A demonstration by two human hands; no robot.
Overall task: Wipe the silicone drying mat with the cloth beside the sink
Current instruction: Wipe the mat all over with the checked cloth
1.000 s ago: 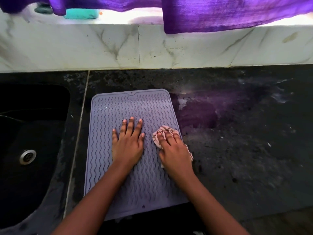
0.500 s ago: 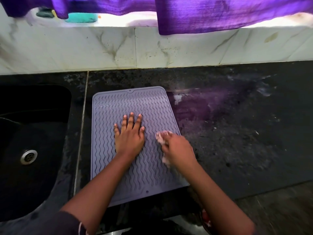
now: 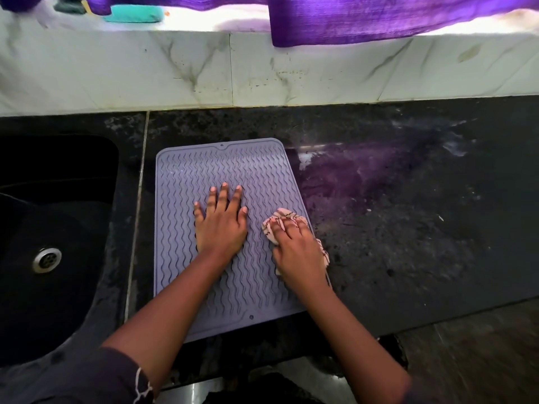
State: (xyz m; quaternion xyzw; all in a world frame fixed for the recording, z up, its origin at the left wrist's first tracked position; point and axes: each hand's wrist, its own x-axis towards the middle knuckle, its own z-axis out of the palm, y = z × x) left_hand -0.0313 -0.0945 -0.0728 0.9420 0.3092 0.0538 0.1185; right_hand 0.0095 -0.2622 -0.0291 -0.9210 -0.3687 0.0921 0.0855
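Observation:
A grey-lilac silicone drying mat (image 3: 186, 199) with wavy ridges lies flat on the black counter, just right of the sink. My left hand (image 3: 220, 225) rests palm down on the mat's middle, fingers spread, holding nothing. My right hand (image 3: 297, 252) presses a crumpled pale pink patterned cloth (image 3: 278, 218) onto the mat's right edge. The cloth sticks out past my fingertips and beside my wrist; the rest is hidden under the hand.
A dark sink (image 3: 43, 258) with a metal drain sits at the left. The black stone counter (image 3: 408, 228) stretches right, wet and smeared. A marble backsplash (image 3: 262, 74) runs behind, with a purple curtain (image 3: 379, 16) hanging over the sill and a teal object (image 3: 134, 11) on it.
My right hand with the cloth has slid along the mat's right edge, first toward me, then back away. The left hand has stayed flat on the mat.

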